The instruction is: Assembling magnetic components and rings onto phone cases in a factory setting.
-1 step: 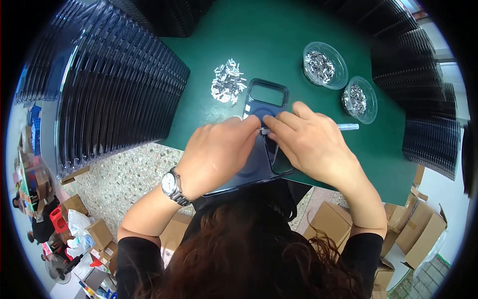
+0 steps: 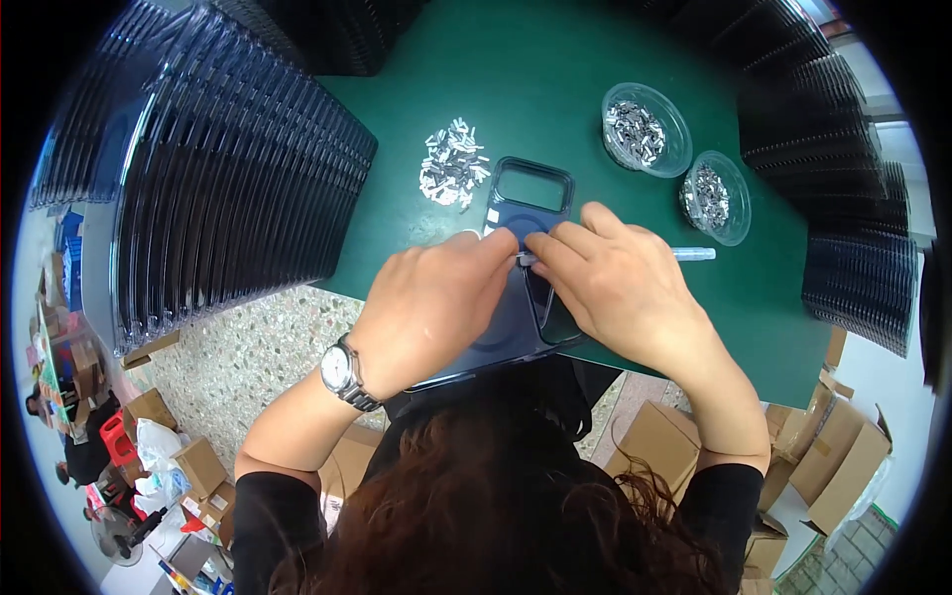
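Note:
My left hand point(image 2: 436, 302) and my right hand point(image 2: 620, 288) meet fingertip to fingertip over the dark blue phone cases in front of me. Both are closed, thumbs and forefingers pinched together. A tiny pale piece point(image 2: 524, 259) shows between the fingertips, too small to name. Beyond my fingers lies the top of a phone case point(image 2: 535, 183) with a black-rimmed cutout and small white tabs at its left edge. From behind my right hand sticks out a pale, translucent pen-like stick point(image 2: 694, 254); its other end is hidden.
A loose pile of small silver and white pieces point(image 2: 453, 167) lies on the green table point(image 2: 535, 79). Two clear round tubs point(image 2: 676, 129) point(image 2: 734, 213) at the right hold similar pieces. Tall stacks of black trays point(image 2: 238, 188) point(image 2: 858, 268) line both sides. Cardboard boxes point(image 2: 659, 446) stand below.

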The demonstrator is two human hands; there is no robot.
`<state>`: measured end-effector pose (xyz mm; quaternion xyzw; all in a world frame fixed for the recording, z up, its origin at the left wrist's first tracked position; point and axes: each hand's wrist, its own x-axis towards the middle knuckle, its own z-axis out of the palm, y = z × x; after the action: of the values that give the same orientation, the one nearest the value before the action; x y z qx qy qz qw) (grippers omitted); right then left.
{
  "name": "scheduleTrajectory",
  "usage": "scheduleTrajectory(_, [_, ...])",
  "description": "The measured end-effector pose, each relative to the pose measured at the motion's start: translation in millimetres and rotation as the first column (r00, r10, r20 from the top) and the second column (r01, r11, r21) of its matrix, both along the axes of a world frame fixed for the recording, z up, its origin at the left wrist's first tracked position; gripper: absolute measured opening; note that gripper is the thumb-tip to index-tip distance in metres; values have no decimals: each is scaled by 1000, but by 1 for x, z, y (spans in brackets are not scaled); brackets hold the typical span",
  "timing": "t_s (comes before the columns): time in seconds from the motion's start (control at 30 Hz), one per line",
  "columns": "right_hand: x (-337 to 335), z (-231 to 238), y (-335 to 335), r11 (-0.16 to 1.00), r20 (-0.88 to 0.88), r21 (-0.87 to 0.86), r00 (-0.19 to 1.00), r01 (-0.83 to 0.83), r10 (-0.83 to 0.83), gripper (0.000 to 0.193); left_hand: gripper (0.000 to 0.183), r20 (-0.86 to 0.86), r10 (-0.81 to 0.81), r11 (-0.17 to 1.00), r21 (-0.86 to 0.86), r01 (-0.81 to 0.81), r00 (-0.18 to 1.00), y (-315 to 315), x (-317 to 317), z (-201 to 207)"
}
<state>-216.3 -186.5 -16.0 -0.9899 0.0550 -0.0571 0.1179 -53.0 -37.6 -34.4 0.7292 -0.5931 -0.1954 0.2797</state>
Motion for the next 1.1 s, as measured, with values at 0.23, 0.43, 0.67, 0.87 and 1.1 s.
scheduleTrajectory(0.23, [-4, -14, 4, 991, 175, -30, 977, 128, -120, 10, 7, 106, 5, 1000, -2, -5, 994, -12, -3, 13])
scheduleTrajectory(0.43, [-16, -2, -16, 972, 582, -219, 811, 81, 64, 33, 34, -239, -175, 984, -11, 178, 955, 4, 21, 71])
scheduleTrajectory(0.67, [-17, -3, -24, 953, 741, -268, 662, 140, 112, 33, 59, -824, 37, 898, 276, 343, 565, 6, 32, 64])
scheduleTrajectory(0.87, [-24, -19, -48, 978, 830, 74, 531, 197, -170, 37, 81, -445, 115, 962, 273, 13, 888, 27, 13, 114])
scheduleTrajectory(1.1, [-49, -73, -60, 949, 714, 189, 628, 253, -310, 34, 72, 485, 523, 847, -385, -366, 701, 47, 46, 162])
